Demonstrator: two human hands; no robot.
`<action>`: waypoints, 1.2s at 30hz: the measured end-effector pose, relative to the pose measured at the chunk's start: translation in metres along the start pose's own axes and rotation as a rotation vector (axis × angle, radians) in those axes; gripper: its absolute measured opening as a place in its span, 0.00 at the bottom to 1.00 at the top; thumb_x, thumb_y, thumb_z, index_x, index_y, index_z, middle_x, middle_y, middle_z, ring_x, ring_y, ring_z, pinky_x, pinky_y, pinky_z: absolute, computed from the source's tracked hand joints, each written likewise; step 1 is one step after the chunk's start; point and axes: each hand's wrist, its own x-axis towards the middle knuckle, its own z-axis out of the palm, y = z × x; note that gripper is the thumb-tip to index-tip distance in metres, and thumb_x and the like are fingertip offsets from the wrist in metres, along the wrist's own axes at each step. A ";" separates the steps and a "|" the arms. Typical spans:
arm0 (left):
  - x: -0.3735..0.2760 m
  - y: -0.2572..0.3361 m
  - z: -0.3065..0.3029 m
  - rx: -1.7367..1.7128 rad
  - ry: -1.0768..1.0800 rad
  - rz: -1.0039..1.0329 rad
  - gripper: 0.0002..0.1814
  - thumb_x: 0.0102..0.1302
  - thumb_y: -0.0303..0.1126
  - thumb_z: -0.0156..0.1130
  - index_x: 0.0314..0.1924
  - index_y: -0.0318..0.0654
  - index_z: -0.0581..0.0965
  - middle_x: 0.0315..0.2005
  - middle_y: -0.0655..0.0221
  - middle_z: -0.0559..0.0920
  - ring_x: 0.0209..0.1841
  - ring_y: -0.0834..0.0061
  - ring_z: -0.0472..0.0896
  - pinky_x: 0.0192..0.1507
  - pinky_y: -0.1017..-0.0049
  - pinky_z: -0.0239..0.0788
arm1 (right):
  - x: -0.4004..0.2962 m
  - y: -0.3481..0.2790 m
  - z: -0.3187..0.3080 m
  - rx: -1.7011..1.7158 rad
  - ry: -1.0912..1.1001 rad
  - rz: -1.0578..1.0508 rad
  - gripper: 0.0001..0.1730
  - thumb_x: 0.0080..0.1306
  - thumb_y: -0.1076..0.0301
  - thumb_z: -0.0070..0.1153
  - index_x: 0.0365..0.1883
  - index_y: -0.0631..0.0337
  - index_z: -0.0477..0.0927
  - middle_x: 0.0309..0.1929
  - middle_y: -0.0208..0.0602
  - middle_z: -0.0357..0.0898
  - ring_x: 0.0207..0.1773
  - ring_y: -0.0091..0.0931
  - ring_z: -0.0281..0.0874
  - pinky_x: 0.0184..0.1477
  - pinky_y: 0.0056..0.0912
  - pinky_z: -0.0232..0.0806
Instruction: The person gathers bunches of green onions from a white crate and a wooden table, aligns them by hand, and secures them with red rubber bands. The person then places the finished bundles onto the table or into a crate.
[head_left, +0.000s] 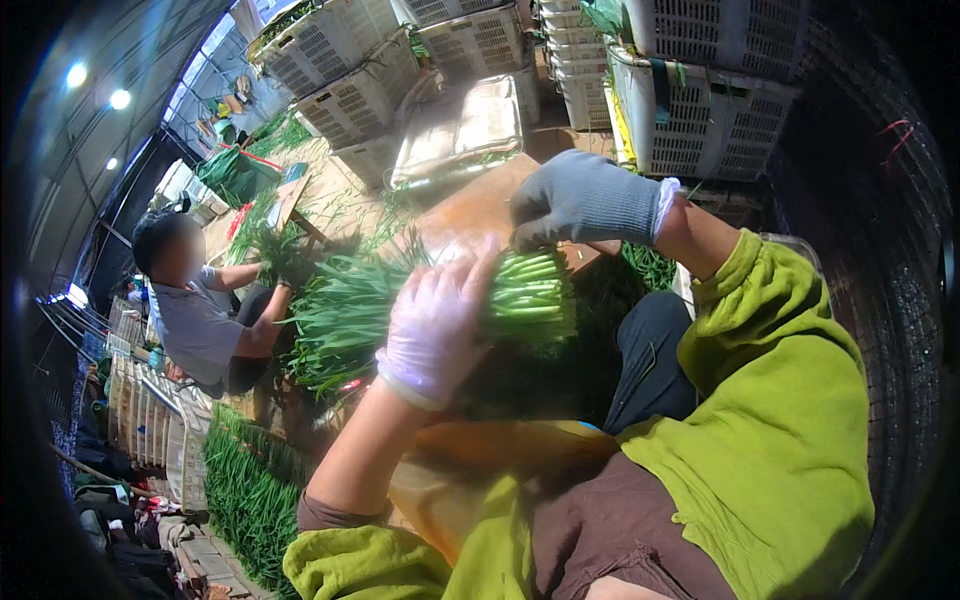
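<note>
A thick bunch of long green leafy stalks (529, 292), perhaps garlic chives, lies before me with its pale cut ends to the right and its leaves to the left. My left hand (439, 322), in a thin whitish glove, is closed over the middle of the bunch. My right hand (577, 199), in a grey knitted glove, is at the upper edge of the stalks with its fingers bent; whether it pinches anything is hidden. Under and beyond the bunch shows a brown board (480, 199).
Another person (202, 300) sits at the left, handling greens. White slatted crates (712, 112) are stacked at the back and right. A long row of green bunches (247, 495) lies at the lower left. Loose leaves litter the floor (337, 187).
</note>
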 end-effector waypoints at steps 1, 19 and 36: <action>-0.006 0.008 -0.007 0.017 0.007 0.012 0.54 0.44 0.33 0.76 0.73 0.43 0.62 0.49 0.63 0.78 0.51 0.63 0.79 0.58 0.62 0.69 | -0.004 -0.010 0.000 -0.037 -0.008 -0.006 0.21 0.61 0.47 0.63 0.43 0.53 0.86 0.36 0.39 0.86 0.41 0.38 0.85 0.45 0.40 0.73; -0.143 0.001 -0.014 -1.601 0.671 -0.504 0.30 0.50 0.21 0.63 0.58 0.27 0.75 0.48 0.63 0.82 0.44 0.67 0.82 0.49 0.67 0.76 | -0.092 0.121 -0.072 0.158 0.126 0.152 0.22 0.69 0.51 0.58 0.37 0.66 0.83 0.32 0.37 0.81 0.39 0.32 0.81 0.43 0.36 0.71; -0.135 0.027 0.028 -1.855 0.678 -0.737 0.25 0.53 0.19 0.66 0.54 0.40 0.78 0.44 0.68 0.83 0.45 0.68 0.82 0.48 0.66 0.78 | -0.008 -0.141 0.109 -0.111 0.800 -0.509 0.20 0.59 0.53 0.67 0.46 0.49 0.77 0.33 0.31 0.76 0.33 0.36 0.78 0.33 0.41 0.70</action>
